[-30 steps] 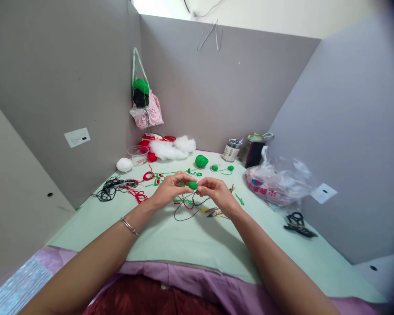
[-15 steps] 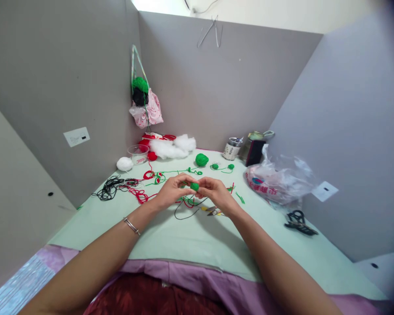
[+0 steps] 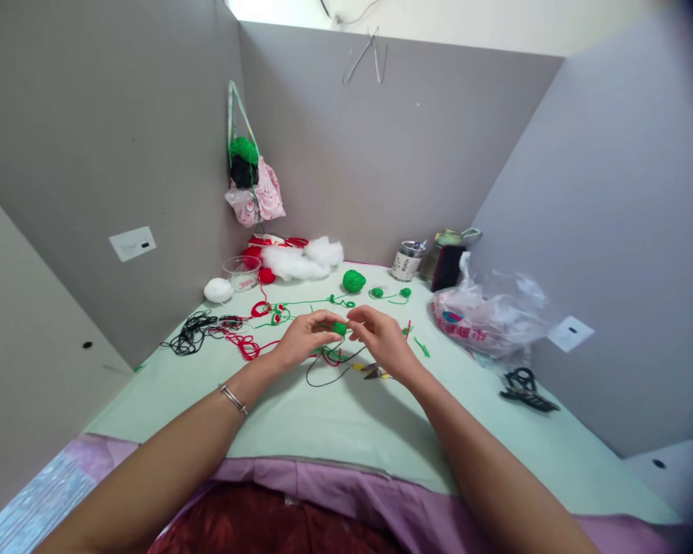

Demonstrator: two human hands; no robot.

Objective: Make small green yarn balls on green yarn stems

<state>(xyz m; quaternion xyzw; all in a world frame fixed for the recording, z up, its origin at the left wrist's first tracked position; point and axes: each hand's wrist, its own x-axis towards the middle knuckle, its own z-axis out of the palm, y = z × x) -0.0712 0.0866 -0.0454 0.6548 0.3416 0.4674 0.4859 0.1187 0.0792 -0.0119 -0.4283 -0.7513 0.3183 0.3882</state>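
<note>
My left hand pinches a small green yarn ball between thumb and fingertips, above the table. Just to its right, my right hand has its thumb and fingers drawn together close to the ball. Whatever it grips is too small to make out. A dark strand loops on the table below the hands. Red and green yarn ends lie beneath my left fingers. Scissors with yellow parts rest under my right hand, partly hidden by it.
Black yarn, red yarn and a white ball lie left. White stuffing, a clear cup, a green yarn ball and a tin stand behind. A plastic bag and black claw clip are right.
My right hand has drawn slightly away from the green ball, opening a small gap between the hands. My left hand keeps its hold on the ball.
</note>
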